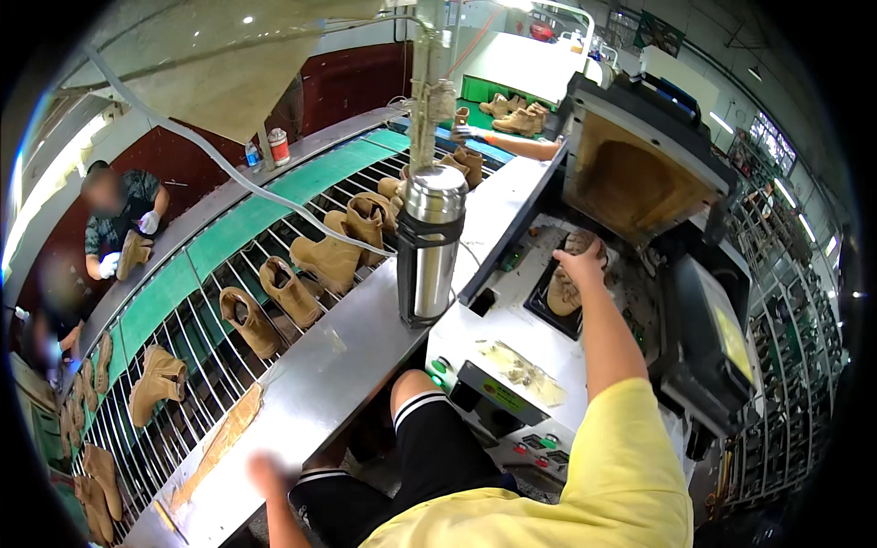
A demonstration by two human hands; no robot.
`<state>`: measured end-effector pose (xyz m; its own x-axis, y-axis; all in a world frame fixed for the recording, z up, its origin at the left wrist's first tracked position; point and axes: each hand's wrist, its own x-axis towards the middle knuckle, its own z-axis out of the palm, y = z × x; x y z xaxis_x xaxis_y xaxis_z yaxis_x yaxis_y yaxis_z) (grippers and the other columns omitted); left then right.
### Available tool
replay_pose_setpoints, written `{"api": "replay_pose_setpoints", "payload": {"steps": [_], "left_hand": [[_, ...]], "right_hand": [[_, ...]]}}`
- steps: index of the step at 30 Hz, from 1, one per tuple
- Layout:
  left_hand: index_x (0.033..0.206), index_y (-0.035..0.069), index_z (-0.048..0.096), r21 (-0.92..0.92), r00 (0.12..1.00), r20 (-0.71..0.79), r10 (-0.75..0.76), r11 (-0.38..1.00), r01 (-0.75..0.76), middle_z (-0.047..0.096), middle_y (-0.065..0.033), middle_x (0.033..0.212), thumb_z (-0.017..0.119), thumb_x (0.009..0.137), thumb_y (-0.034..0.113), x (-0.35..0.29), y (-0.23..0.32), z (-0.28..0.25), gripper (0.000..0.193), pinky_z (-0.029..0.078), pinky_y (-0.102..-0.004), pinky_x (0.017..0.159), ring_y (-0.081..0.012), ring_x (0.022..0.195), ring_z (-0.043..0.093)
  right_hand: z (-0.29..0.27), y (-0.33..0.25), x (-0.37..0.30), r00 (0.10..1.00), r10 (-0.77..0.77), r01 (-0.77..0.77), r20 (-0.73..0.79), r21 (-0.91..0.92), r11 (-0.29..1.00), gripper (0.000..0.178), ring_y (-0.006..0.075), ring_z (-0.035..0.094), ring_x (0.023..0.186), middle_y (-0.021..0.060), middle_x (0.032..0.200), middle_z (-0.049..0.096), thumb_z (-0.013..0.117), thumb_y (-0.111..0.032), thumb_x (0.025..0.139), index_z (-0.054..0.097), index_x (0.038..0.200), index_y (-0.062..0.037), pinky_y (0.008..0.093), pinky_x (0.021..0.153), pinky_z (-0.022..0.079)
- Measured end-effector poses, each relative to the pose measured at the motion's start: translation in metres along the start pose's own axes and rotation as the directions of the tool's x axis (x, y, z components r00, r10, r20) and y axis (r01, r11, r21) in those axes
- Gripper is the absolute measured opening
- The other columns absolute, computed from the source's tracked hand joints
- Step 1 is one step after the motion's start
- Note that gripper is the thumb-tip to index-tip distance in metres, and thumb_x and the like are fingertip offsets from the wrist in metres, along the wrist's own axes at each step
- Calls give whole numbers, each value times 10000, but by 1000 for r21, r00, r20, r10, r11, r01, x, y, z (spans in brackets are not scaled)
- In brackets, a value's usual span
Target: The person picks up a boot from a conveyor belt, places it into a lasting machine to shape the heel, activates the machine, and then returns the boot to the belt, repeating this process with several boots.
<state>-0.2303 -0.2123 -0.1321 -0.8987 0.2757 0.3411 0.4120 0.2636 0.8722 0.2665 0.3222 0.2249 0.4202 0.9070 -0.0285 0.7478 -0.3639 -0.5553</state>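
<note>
My right hand (583,261) is closed around the upper part of a tan boot (564,294). The boot lies on a dark pad inside an opened machine (523,315), its sole end pointing toward me. Above it, the machine's raised lid (630,169) shows a brown, hollowed inner face. My left hand (267,470) is smeared by motion over the near edge of a metal table (315,388). Nothing can be made out in it, and its fingers are blurred.
A roller conveyor (206,365) curves along the left with several tan boots (290,290) on it. A steel flask (433,242) stands between table and machine. Co-workers (123,215) stand across the conveyor, one holding a boot. A black hinged block (703,338) flanks the machine's right.
</note>
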Motion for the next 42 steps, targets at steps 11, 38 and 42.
{"api": "replay_pose_setpoints", "payload": {"steps": [11,38,42], "left_hand": [[830,22,600,-122,995,70,-74,989,82,502,-7,623,501,893,128,-2,31,23,158,367,-223,442,-72,508,437],[1353,18,385,-934,826,355,-438,-127,334,518,-173,1295,614,800,315,39,165,-24,668,407,-472,1020,-338,1180,508],[1264,-29,454,-935,874,151,-461,221,278,558,-155,1224,611,826,154,145,92,-34,500,437,-416,980,-303,1132,540]], "right_hand": [[-46,-39,56,992,20,-27,125,52,998,1110,304,522,1151,270,1259,500,777,-283,501,233,1414,40,367,928,452],[143,-6,-419,47,-994,563,94,820,104,541,273,601,932,181,1211,494,675,-131,780,452,1257,-7,348,825,496],[179,8,-403,61,-978,611,200,767,195,519,254,610,872,163,1157,518,671,-76,750,470,1226,-21,324,761,516]]}}
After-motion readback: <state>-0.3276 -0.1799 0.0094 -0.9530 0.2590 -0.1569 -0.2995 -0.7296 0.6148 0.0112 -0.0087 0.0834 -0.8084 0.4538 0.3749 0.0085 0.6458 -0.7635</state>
